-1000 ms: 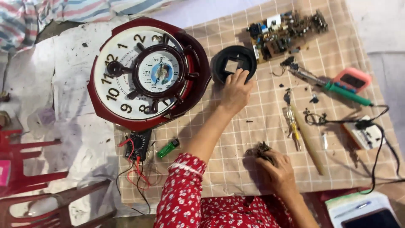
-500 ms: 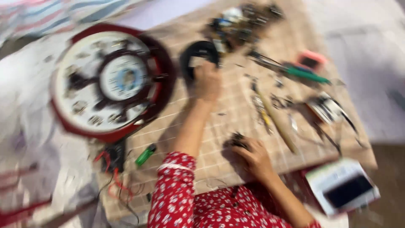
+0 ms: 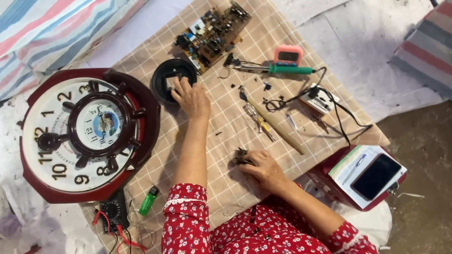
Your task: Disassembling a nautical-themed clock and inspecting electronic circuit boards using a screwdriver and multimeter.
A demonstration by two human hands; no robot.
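Observation:
My left hand (image 3: 190, 96) reaches across the checked cloth (image 3: 226, 127), and its fingertips grip the grey centre of a black round housing (image 3: 162, 75). Nearer to me, my right hand (image 3: 264, 169) rests on the cloth, fingers closed on a small dark tangled part (image 3: 240, 154). Both arms wear red flowered sleeves. A large wall clock (image 3: 84, 136) with a dark red frame and a ship's-wheel centre lies left of my left arm.
A circuit board (image 3: 212, 30) lies at the far edge. A green-handled soldering iron (image 3: 282, 69), a pink timer (image 3: 288, 54), a white socket block (image 3: 318, 99), a wooden stick (image 3: 278, 129) and a screwdriver (image 3: 259, 122) lie right. A multimeter (image 3: 113, 214) and a green lighter (image 3: 148, 201) lie near left; a phone (image 3: 376, 176) lies on a notebook, right.
The camera swung and the picture blurred, then steadied. My left hand stays on the black round housing and my right hand stays on the small dark part.

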